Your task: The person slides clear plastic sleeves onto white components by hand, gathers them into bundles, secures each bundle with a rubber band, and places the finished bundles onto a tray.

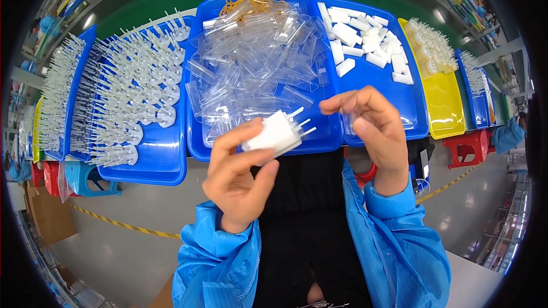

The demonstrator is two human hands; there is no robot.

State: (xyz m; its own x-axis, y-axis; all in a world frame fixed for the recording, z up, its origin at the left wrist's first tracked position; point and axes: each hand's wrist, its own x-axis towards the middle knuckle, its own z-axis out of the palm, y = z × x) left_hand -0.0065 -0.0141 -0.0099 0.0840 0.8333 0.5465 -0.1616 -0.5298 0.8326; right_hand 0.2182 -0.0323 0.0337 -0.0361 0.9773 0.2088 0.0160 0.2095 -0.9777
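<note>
In my left hand (240,174) is a white block (273,137), gripped between thumb and fingers. Three thin white rods (302,121) stick out of its right end. My right hand (374,128) hovers just to the right, thumb and fingers curled toward each other. A clear glint shows between those fingers, but what it belongs to is hard to see. Both hands are above the front of a blue tray (191,120) heaped with clear plastic sleeves (251,68).
Rubber bands (242,7) lie at the sleeve tray's far end. Right of it, a blue tray (411,102) holds white blocks (365,34). A yellow tray (445,102) stands beyond. At left, white stemmed parts (131,80) fill another blue tray (154,162). Stools (94,179) stand below.
</note>
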